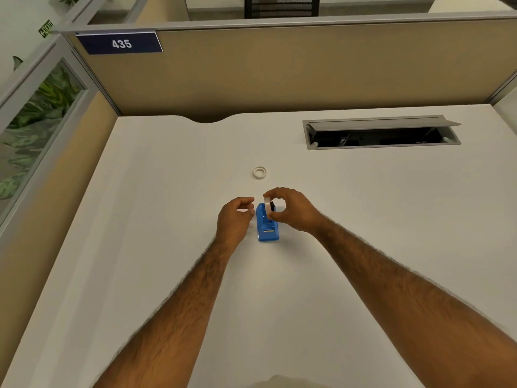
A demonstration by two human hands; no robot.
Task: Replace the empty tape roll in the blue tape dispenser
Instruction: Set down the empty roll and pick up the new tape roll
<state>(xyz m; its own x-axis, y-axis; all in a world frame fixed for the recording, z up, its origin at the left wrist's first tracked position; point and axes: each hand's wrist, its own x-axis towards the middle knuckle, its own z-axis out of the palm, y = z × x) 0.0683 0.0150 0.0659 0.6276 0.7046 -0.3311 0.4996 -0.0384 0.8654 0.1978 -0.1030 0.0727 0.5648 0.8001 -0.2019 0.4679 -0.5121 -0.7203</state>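
The blue tape dispenser (267, 228) stands on the white desk (167, 191), its cutter end toward me. My right hand (291, 210) pinches a white tape roll (267, 206) with a dark core, held upright just over the dispenser's far end. My left hand (236, 217) rests curled against the dispenser's left side; whether it grips the dispenser I cannot tell. A second white ring, a thin tape roll (260, 172), lies flat on the desk a little beyond both hands.
An open grey cable hatch (380, 133) is set into the desk at the back right. Tan cubicle partitions (279, 71) close off the back and left sides, with a "435" sign (121, 43) at the top left.
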